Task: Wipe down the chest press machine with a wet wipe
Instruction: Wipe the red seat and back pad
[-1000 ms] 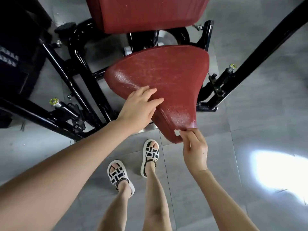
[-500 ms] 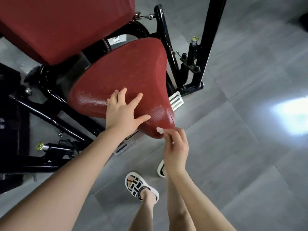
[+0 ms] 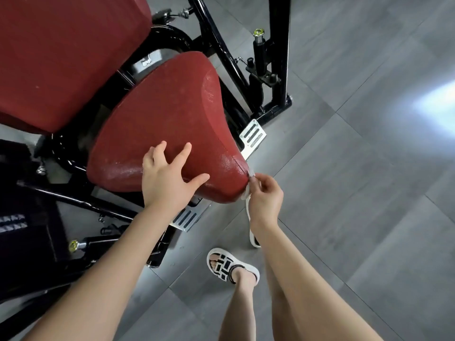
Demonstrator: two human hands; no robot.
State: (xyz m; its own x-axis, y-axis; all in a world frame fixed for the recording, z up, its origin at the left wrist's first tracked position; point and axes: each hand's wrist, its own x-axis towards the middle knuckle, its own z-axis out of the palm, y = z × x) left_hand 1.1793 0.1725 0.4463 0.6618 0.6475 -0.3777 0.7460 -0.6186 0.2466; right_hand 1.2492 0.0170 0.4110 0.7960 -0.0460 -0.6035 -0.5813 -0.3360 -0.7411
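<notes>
Pressing flat on the near part of the red seat pad [image 3: 170,114], the left hand [image 3: 167,179] is lying with its fingers spread and straight, thumb stretching along the pad's lower edge, gripping nothing. The right hand [image 3: 266,196] is pinching a small white wet wipe [image 3: 251,174] between thumb and fingertips, and the wipe is touching the narrow front tip of the seat, just to the right of the left hand's thumb. The red backrest [image 3: 69,57] is filling the upper left, behind the seat. The black frame [image 3: 279,57] is standing on the grey tiled floor [image 3: 369,193] to the right. A sandalled foot [image 3: 230,265] is showing below the hands.
</notes>
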